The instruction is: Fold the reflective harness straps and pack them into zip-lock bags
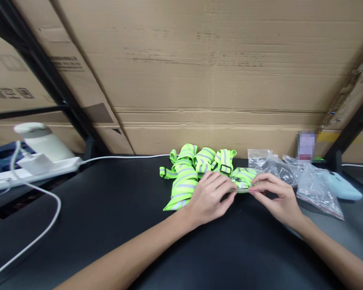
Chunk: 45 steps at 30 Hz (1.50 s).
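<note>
Between my two hands is a clear plastic bag (242, 179) with a rolled lime-green reflective strap inside it. My left hand (213, 196) pinches the bag's near left edge between thumb and fingers. At the bag's right side, my right hand (278, 196) pinches the same edge with its fingertips. Several more lime-green reflective straps (184, 181) with silver stripes lie rolled in a pile, partly behind my left hand. A black buckle (225, 169) shows on one of them.
Loose clear plastic bags (316, 189) lie right of my right hand, beside a light blue object (341, 185). Cardboard (214, 80) stands behind the black table (109, 225). To the left are a white bottle (46, 141), a power strip (36, 174) and a white cable (56, 213).
</note>
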Available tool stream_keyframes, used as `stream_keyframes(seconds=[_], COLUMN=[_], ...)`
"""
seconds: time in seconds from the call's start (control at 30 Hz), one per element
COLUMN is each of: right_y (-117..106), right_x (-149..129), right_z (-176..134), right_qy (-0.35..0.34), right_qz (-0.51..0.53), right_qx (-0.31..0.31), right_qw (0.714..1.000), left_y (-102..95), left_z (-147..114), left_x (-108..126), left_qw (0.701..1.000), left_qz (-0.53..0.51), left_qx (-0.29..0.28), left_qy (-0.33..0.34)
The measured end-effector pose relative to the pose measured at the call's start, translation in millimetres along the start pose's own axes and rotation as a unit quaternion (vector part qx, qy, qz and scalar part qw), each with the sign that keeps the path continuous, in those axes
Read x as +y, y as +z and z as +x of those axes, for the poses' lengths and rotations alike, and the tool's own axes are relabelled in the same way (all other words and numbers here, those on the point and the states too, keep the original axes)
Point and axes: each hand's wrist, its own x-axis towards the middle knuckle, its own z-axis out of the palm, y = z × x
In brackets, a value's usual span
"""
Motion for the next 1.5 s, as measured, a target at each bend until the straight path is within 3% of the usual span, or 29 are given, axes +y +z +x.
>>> stream_keyframes(seconds=[0.8, 1.27, 1.5], right_y=[-3.1, -5.4, -6.3], right_x=[3.3, 6.1, 8.3], right_z=[0.7, 0.5, -0.6], right_qy=[0.022, 0.024, 0.038], right_qz=[-0.033, -0.046, -0.046], right_qx=[0.023, 0.027, 0.028], right_qw=[0.999, 0.998, 0.998], left_y=[-3.1, 0.3, 2.6], left_z=[-1.4, -4.5, -8.3], left_x=[-6.0, -9.7, -10.9], left_qw=[0.997, 0.995, 0.996], left_qz=[0.068, 0.079, 0.061], left_qx=[-0.037, -0.055, -0.059], left_qy=[0.029, -0.011, 0.011])
